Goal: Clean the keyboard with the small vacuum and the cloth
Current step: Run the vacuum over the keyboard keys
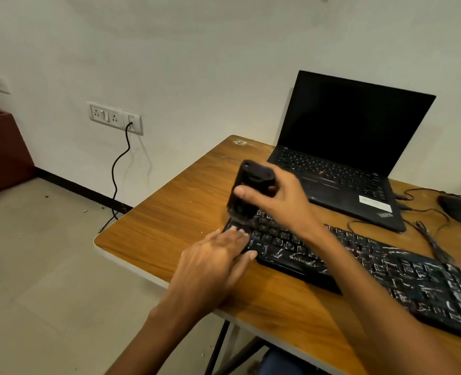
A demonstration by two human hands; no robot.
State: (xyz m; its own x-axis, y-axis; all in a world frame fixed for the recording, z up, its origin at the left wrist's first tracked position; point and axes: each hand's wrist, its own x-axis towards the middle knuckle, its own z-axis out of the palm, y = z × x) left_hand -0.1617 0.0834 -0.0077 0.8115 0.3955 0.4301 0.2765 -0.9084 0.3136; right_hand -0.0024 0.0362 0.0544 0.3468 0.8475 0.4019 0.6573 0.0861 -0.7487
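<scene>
Vacuum (247, 190) in right hand (283, 201), at keyboard (372, 261) — left end

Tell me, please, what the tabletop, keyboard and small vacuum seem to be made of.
The tabletop is probably wood-grain laminate: orange-brown streaks, slight sheen, pale edge band. The keyboard seems black plastic, moulded keys with white smears. The small vacuum is likely matt black plastic, though blurred.
</scene>
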